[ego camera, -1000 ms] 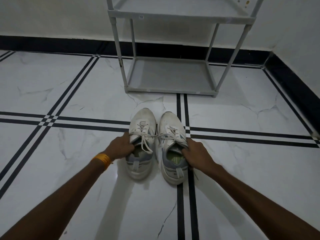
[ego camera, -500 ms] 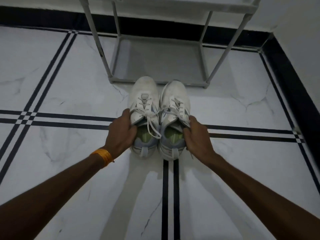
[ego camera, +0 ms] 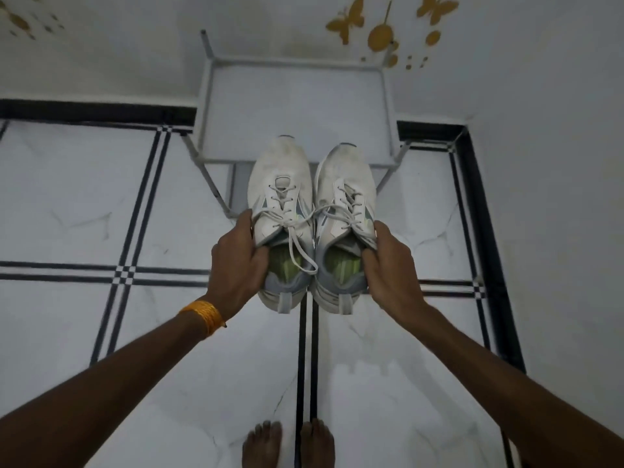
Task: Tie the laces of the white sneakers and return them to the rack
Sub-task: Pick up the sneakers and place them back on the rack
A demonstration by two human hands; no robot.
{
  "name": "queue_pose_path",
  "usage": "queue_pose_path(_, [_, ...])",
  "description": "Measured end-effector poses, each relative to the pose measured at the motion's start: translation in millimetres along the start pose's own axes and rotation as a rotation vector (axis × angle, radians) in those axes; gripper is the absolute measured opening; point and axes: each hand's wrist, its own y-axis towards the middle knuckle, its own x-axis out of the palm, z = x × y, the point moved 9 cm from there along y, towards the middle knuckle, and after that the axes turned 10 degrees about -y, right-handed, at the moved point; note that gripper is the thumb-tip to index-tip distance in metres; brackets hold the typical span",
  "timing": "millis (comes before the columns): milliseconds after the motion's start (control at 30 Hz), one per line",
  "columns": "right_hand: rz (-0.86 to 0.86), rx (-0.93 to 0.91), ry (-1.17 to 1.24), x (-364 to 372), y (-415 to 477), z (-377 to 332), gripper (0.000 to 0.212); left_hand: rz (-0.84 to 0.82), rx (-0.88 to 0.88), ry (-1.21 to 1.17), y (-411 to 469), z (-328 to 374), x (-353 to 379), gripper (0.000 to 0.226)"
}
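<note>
Two white sneakers hang side by side in the air above the floor, toes pointing away from me. My left hand [ego camera: 238,265] grips the left sneaker [ego camera: 282,197] by its collar, fingers inside the opening. My right hand [ego camera: 388,265] grips the right sneaker [ego camera: 347,190] the same way. Both show tied white laces; one lace loop dangles over the left shoe's green insole. The grey shoe rack [ego camera: 293,106] stands just beyond the toes, against the wall, and its top shelf is bare.
White marble floor [ego camera: 101,197] with black stripe lines. A black skirting runs along the wall. A corner wall rises at the right. Gold butterfly stickers [ego camera: 347,21] are on the wall behind the rack. My bare feet [ego camera: 287,444] stand at the bottom edge.
Both hands have lifted the sneakers off the floor and carried them up and forward to the front of the rack's top shelf. The view has risen, and my feet show below.
</note>
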Motion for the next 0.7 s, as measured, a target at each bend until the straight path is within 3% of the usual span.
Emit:
queue_pose_path(167, [-0.025,0.039,0.025,-96.3,48.2,-52.1,0.026,0.003,-0.031,-0.013,53.4,92.7,-50.1,0.041])
queue_pose_path(300, [-0.022,0.034,-0.013,-132.4,100.7,-77.6,0.024,-0.001,-0.057,0.015,103.9,119.9,-67.4,0.040])
queue_pose_path(700, [-0.131,0.156,-0.084,-29.0,274.9,-51.6,0.028,-0.097,-0.141,0.024,277.0,15.2,-19.6,0.046])
